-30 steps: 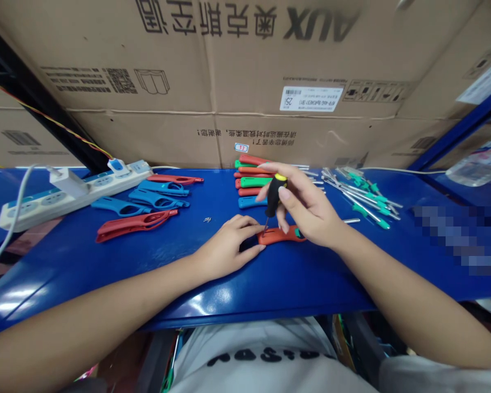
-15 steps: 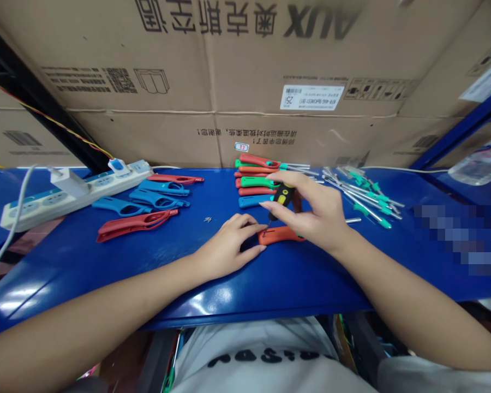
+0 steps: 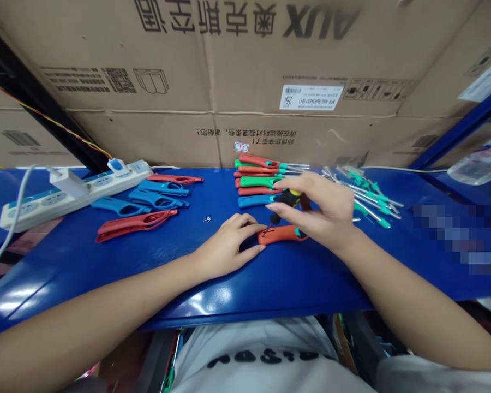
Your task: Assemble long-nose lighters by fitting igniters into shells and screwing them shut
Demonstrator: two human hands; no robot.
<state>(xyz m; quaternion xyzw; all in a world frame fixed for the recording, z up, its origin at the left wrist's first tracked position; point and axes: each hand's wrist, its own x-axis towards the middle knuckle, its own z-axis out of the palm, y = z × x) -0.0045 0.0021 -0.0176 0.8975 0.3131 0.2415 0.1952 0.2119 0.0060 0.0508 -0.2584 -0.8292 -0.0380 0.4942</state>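
Left hand [image 3: 225, 248] pinches an orange plastic lighter [image 3: 281, 233], right hand [image 3: 324, 213] grips a black-and-yellow screwdriver [image 3: 285, 202]; multicoloured lighters [image 3: 257, 182] look assembled, blue-and-red plastic shells [image 3: 147, 199] don't!

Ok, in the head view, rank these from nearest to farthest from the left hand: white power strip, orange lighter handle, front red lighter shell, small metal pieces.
1. Orange lighter handle: at the left hand's fingertips, right side.
2. Small metal pieces: just beyond the hand, slightly left.
3. Front red lighter shell: farther left.
4. White power strip: far left, behind the shells.
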